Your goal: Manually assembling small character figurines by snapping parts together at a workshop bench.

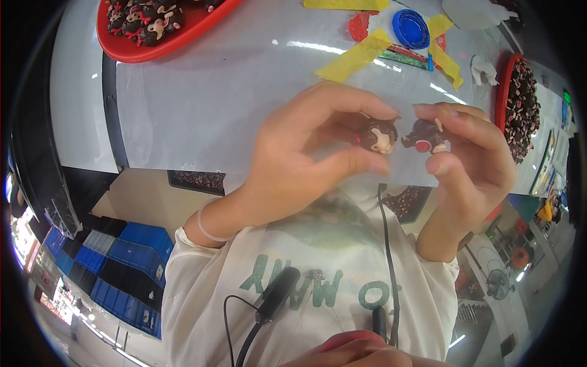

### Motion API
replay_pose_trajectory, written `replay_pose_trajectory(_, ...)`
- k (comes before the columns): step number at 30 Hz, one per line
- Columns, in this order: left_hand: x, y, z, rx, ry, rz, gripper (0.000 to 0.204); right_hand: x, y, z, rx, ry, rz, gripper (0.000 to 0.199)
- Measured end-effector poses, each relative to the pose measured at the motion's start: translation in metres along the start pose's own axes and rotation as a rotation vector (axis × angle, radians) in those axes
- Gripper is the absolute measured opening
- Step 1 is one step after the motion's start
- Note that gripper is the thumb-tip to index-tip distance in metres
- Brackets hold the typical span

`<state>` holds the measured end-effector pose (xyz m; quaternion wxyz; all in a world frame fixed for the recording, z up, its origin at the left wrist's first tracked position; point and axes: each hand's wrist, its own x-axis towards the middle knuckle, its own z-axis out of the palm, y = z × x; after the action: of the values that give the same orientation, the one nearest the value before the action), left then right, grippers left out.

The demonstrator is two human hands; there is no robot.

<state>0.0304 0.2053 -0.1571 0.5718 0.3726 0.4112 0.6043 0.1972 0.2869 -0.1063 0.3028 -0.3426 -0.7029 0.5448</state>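
Note:
Between the thumb and fingers of my left hand [299, 137] is a small dark brown figurine head [380, 136] with a cream face patch. My right hand [480, 150] pinches a dark brown figurine body [423, 136] that has a red round spot and cream tips. The two pieces face each other above the table's near edge, with a narrow gap between them. Both hands are closed on their pieces, and the fingers partly cover them.
A red tray [153, 55] of similar brown figurines stands at the far left. Another red tray [502, 92] on the right holds many small brown pieces. A blue round lid [411, 29] sits among yellow tape strips [354, 56] at the back. Crumpled white tissue [484, 70] lies nearby.

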Motion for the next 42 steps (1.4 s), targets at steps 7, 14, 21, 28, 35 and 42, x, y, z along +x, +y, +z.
replay_pose_trajectory(7,-0.002,-0.001,0.001,0.0,0.088,0.105,0.04,0.003,-0.002,0.021,-0.359,0.057,-0.325,0.018)
replay_pose_trajectory(14,-0.002,-0.001,-0.003,-0.081,0.083,0.082,0.04,0.003,0.004,0.03,-0.293,0.111,-0.331,0.015)
replay_pose_trajectory(21,0.002,0.0,0.001,-0.191,0.086,-0.062,0.039,0.008,0.016,0.027,-0.329,0.079,-0.441,0.022)
replay_pose_trajectory(28,0.002,0.002,-0.01,-0.322,-0.029,-0.058,0.045,-0.003,0.026,0.015,-0.56,0.034,-0.565,0.032)
replay_pose_trajectory(35,0.007,0.002,-0.01,-0.209,-0.003,0.131,0.039,-0.02,0.027,-0.142,-1.222,0.445,0.003,0.036)
replay_pose_trajectory(42,0.019,0.044,-0.045,0.538,-0.004,0.368,0.033,-0.03,0.051,-0.174,-1.245,0.49,0.086,0.029)
